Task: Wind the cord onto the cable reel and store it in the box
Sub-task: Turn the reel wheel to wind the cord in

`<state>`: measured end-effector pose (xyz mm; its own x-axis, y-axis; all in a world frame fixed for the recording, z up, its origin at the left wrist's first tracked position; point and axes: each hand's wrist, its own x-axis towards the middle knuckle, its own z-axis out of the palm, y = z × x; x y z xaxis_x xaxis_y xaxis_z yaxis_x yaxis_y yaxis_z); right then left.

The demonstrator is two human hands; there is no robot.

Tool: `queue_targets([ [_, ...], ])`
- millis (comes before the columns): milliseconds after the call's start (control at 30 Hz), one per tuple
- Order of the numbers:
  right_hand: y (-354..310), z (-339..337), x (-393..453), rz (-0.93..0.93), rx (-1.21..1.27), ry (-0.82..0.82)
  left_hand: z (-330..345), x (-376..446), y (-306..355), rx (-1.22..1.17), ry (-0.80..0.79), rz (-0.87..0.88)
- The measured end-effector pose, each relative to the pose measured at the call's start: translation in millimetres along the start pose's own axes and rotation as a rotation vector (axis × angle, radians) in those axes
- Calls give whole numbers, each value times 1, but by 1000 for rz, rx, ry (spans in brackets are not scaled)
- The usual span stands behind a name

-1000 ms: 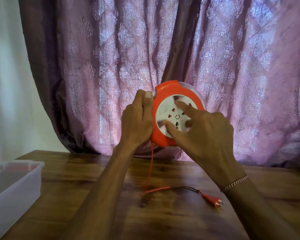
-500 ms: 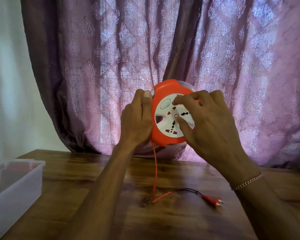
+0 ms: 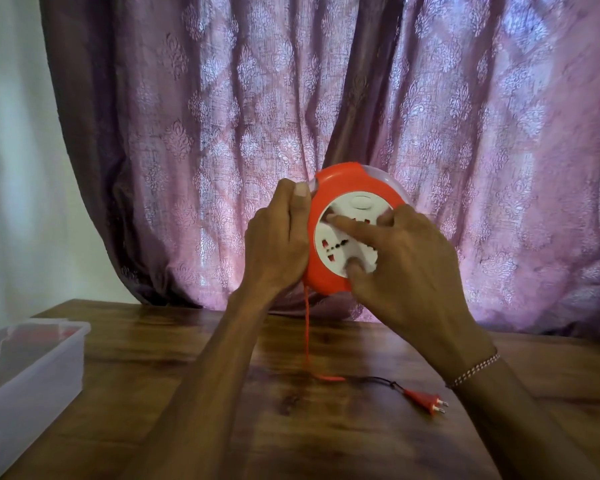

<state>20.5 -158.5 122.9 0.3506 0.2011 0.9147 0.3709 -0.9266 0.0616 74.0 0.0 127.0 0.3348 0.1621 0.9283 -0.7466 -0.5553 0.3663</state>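
I hold an orange cable reel (image 3: 329, 188) with a white socket face upright above the wooden table. My left hand (image 3: 278, 240) grips its left rim. My right hand (image 3: 402, 258) presses its index finger and thumb on the white face. An orange cord (image 3: 307, 337) hangs straight down from the reel's underside to the table, then bends right into a dark stretch that ends in an orange two-pin plug (image 3: 426, 400) lying flat. A clear plastic box (image 3: 32, 375) stands at the left edge of the table.
A purple patterned curtain (image 3: 326, 98) hangs right behind the reel and reaches the table's back edge. The dark wooden table (image 3: 291, 438) spreads below my arms. A white wall shows at far left.
My right hand has turned the white face round; the fingers shifted from the upper right to the left and bottom of it. The cord on the table has shortened and hangs straighter.
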Motion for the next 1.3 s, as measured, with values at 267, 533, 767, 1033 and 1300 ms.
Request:
queue_targets([
  [267, -1, 4, 3, 94, 69, 155, 0, 1, -3, 5, -2, -10],
  [533, 11, -6, 7, -193, 84, 49, -1, 1, -5, -12, -11, -15],
  [767, 10, -1, 7, -216, -29, -86, -1, 2, -5, -25, -2, -21],
  [1033, -2, -3, 0, -93, -62, -42, 1, 0, -4, 80, -41, 48],
  [1300, 0, 0, -2, -61, 0, -25, -1, 1, -5, 63, -28, 26],
])
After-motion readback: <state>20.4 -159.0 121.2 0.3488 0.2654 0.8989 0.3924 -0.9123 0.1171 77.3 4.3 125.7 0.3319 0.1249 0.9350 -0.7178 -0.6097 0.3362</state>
